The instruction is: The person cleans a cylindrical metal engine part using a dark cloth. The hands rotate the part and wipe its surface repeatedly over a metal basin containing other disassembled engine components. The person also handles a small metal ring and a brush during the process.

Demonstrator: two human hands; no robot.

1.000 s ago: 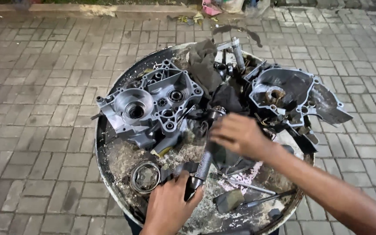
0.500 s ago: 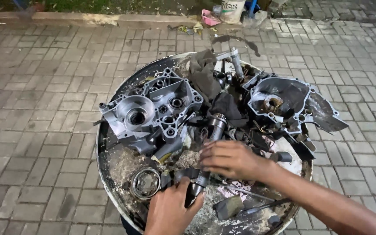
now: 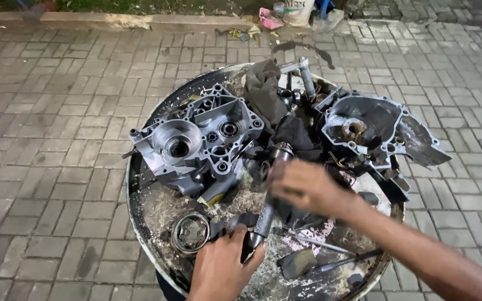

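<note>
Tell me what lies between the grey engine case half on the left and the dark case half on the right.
In the head view, crumpled dark rags and the top end of the metal shaft lie between the grey case half and the dark case half.

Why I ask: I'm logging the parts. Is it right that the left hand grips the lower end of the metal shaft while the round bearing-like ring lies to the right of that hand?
Not quite. The head view shows the left hand gripping the lower end of the metal shaft, but the round ring lies to its left, not its right.

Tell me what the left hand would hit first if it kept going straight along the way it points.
The left hand points up-right along the metal shaft it grips; following that line, it would probably meet the right hand first.
</note>
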